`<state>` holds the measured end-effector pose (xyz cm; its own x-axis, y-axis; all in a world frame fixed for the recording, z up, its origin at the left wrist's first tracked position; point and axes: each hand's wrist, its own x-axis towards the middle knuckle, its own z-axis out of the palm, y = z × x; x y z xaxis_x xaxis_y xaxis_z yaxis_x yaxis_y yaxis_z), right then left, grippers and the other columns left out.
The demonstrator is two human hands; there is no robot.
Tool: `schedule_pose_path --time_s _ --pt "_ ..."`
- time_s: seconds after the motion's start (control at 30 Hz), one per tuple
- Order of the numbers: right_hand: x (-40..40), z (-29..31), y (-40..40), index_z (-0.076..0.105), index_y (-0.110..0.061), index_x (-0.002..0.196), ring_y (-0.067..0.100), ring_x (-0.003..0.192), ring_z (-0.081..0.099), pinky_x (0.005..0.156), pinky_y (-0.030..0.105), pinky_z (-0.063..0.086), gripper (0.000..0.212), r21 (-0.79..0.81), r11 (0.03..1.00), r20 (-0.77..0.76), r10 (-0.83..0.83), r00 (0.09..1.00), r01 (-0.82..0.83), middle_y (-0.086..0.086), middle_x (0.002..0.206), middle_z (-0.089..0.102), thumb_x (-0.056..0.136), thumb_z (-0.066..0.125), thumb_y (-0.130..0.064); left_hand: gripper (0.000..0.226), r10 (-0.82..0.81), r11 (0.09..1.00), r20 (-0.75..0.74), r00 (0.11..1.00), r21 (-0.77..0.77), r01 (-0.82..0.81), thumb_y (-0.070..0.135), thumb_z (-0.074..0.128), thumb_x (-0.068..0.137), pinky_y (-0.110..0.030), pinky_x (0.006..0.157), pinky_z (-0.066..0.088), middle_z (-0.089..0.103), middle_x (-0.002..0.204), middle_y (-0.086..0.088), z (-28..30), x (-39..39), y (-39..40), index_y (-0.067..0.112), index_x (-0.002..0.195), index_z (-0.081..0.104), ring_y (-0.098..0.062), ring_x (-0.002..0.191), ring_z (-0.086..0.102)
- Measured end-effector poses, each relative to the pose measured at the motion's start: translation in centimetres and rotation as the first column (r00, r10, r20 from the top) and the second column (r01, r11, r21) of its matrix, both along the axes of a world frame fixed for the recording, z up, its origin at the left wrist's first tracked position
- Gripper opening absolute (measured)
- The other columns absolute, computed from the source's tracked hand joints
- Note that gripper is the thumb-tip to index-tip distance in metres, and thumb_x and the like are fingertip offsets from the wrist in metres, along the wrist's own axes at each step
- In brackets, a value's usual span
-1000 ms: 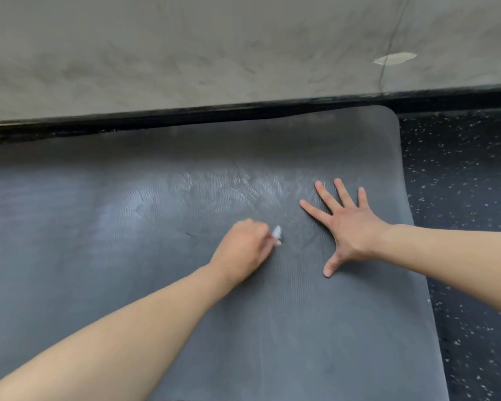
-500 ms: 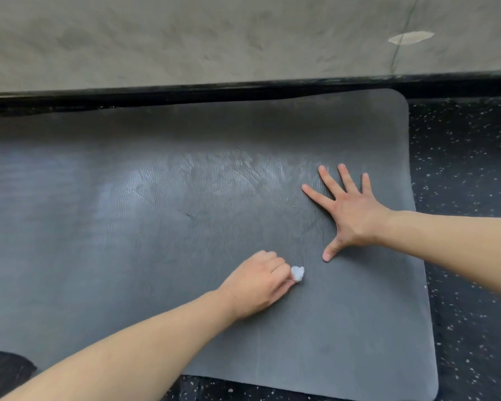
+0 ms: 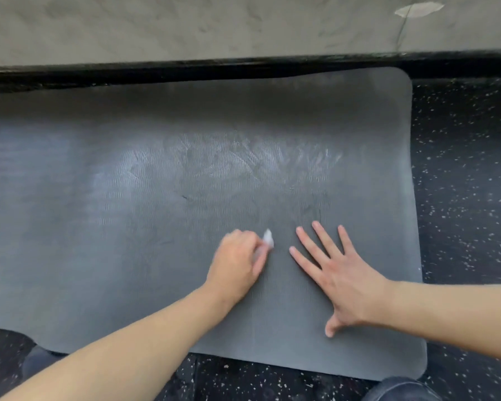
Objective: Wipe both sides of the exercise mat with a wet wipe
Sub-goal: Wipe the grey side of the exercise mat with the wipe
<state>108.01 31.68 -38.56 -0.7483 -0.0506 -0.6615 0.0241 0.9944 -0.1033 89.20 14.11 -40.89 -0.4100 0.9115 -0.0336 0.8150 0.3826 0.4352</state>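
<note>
Head view: two hands on a grey mat (image 3: 185, 227) spread flat on a dark speckled floor (image 3: 460, 198).
Left hand (image 3: 237, 264) curls around a small white wipe (image 3: 268, 237), pressing it onto the mat; right hand (image 3: 342, 276) lies just beside it, fingers spread flat on the mat.

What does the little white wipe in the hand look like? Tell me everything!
The wet wipe is a small, crumpled white wad, slightly blurred. Most of it is hidden inside the left hand, whose curled fingers pinch it; only a tuft pokes out past the fingertips. It sits low against the grey exercise mat, just left of the flat right hand, not touching it.
</note>
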Motion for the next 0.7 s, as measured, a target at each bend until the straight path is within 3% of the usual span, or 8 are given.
schedule_pose_path --time_s 0.07,0.13,0.17,0.27,0.33,0.5,0.63,0.7 --pt "0.7 -0.5 0.2 -0.014 -0.012 0.165 0.054 0.151 -0.030 0.117 0.079 -0.002 0.169 0.022 0.999 0.001 0.035 0.999 -0.035 0.025 0.166 -0.032 0.044 0.065 -0.100 0.031 -0.401 0.915 0.014 0.916 -0.045 0.402 0.030 0.053 0.099 -0.037 0.059 0.041 0.058 0.067 -0.006 0.2 4.1 -2.3 0.017 0.071 0.054 -0.030 0.063 0.053" --pt "0.6 -0.5 0.2 -0.017 -0.011 0.164 0.053 0.150 -0.033 0.116 0.079 -0.003 0.169 0.012 1.000 0.005 0.017 1.000 -0.017 0.025 0.165 -0.034 0.045 0.066 -0.099 0.032 -0.731 0.676 0.054 0.680 -0.070 0.733 0.027 0.051 0.104 -0.036 0.061 0.038 0.055 0.069 -0.003 0.8 5.5 -4.1 0.018 0.073 0.052 -0.026 0.065 0.048" --pt "0.5 -0.4 0.1 -0.020 -0.011 0.163 0.053 0.149 -0.035 0.116 0.079 -0.004 0.169 0.010 1.000 0.006 0.008 1.000 -0.008 0.025 0.164 -0.037 0.047 0.066 -0.099 0.031 -0.750 0.658 0.040 0.660 -0.058 0.751 0.027 0.051 0.104 -0.036 0.062 0.036 0.052 0.069 -0.001 0.7 4.8 -4.6 0.019 0.075 0.050 -0.025 0.066 0.045" --pt "0.5 -0.2 -0.1 -0.027 -0.013 0.161 0.053 0.147 -0.039 0.117 0.078 -0.007 0.167 0.005 1.000 -0.001 -0.008 1.000 0.008 0.024 0.161 -0.043 0.052 0.068 -0.096 0.026 -0.365 0.931 -0.080 0.928 -0.039 0.363 0.031 0.057 0.099 -0.037 0.059 0.037 0.053 0.068 0.001 -0.4 1.9 -4.9 0.020 0.075 0.054 -0.025 0.064 0.048" --pt "0.8 -0.3 -0.3 -0.024 -0.011 0.162 0.053 0.147 -0.038 0.117 0.077 -0.007 0.165 -0.004 1.000 -0.023 -0.002 1.000 0.002 0.026 0.161 -0.042 0.054 0.070 -0.094 0.022 -0.225 0.973 -0.035 0.974 -0.063 0.223 0.030 0.061 0.095 -0.037 0.061 0.036 0.052 0.071 0.001 -0.4 2.6 -5.6 0.020 0.076 0.057 -0.024 0.066 0.049" --pt "2.8 -0.3 -1.9 -0.005 -0.005 0.164 0.057 0.152 -0.025 0.118 0.079 -0.001 0.169 -0.043 0.999 -0.010 0.015 1.000 -0.016 0.032 0.166 -0.026 0.044 0.067 -0.098 0.029 -0.635 0.771 0.038 0.772 -0.027 0.636 0.028 0.051 0.104 -0.034 0.063 0.032 0.048 0.070 0.001 0.0 6.6 -6.4 0.020 0.076 0.046 -0.023 0.068 0.041" --pt "4.3 -0.3 -2.5 -0.007 -0.006 0.165 0.057 0.150 -0.029 0.118 0.078 -0.006 0.165 -0.035 0.994 -0.024 0.103 0.994 -0.104 0.030 0.165 -0.030 0.051 0.072 -0.094 0.025 -0.399 0.915 -0.045 0.916 -0.085 0.395 0.028 0.061 0.095 -0.036 0.058 0.035 0.052 0.066 0.000 -0.1 4.8 -4.0 0.021 0.077 0.046 -0.024 0.063 0.047" --pt "4.4 -0.2 -1.9 0.005 -0.007 0.167 0.055 0.154 -0.020 0.120 0.078 0.001 0.164 -0.052 0.993 -0.052 0.102 0.993 -0.104 0.029 0.170 -0.019 0.046 0.072 -0.095 0.033 -0.504 0.860 0.035 0.863 -0.077 0.505 0.027 0.067 0.087 -0.033 0.053 0.038 0.053 0.060 0.001 -0.1 7.3 -4.4 0.025 0.076 0.036 -0.024 0.057 0.048"
